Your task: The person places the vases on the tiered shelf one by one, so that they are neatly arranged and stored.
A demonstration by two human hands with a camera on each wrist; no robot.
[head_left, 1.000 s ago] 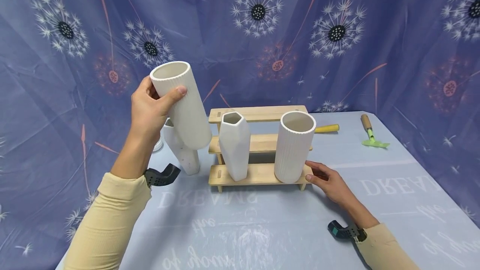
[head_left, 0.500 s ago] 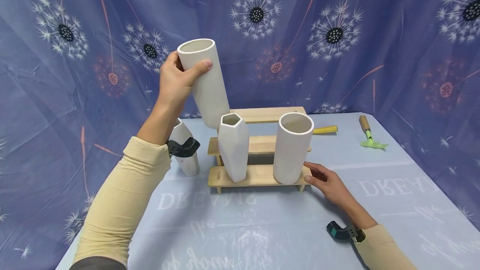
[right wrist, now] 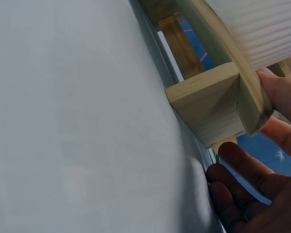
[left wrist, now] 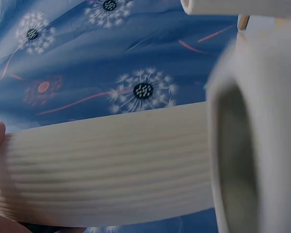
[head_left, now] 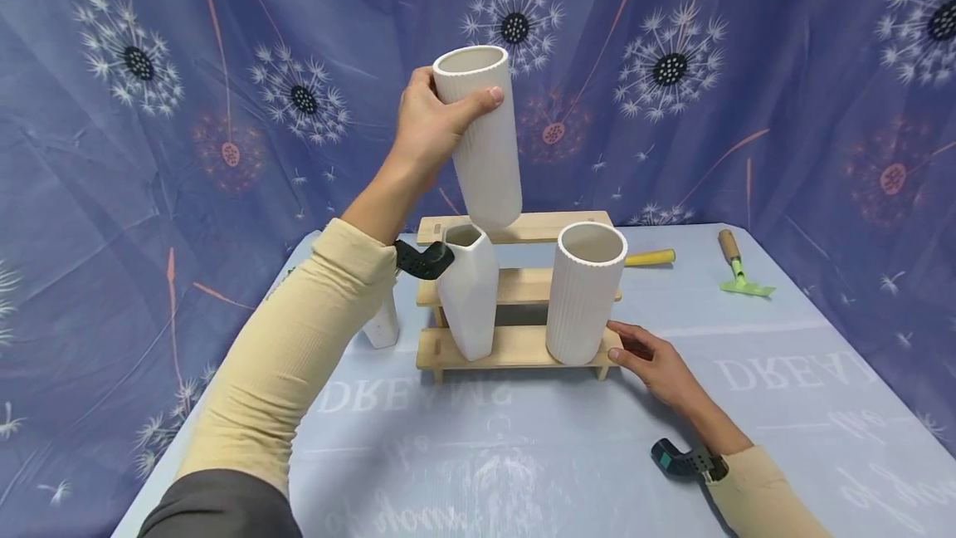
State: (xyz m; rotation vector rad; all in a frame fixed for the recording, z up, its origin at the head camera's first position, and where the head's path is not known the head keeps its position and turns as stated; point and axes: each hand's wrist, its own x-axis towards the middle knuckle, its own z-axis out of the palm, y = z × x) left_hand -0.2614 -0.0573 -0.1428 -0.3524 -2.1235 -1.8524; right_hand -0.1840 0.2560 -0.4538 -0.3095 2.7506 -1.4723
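My left hand grips a white ribbed cylindrical vase near its rim, thumb in front. Slightly tilted, the vase hangs in the air before the top step of a three-tier wooden stand. On the bottom step stand a white faceted vase at left and another ribbed vase at right. My right hand holds the right end of that step; in the right wrist view its thumb presses on the board. The left wrist view shows the held vase's ribbed side, with the faceted vase close and blurred.
Left of the stand, another white vase is mostly hidden behind my left forearm. A yellow handle sticks out behind the stand at right. Farther right lies a green hand tool with a wooden handle. A blue dandelion-print curtain hangs behind.
My left hand has carried the ribbed vase up and to the right, from beside the stand to over its upper steps, tilting it less. My right hand has stayed at the bottom step's end.
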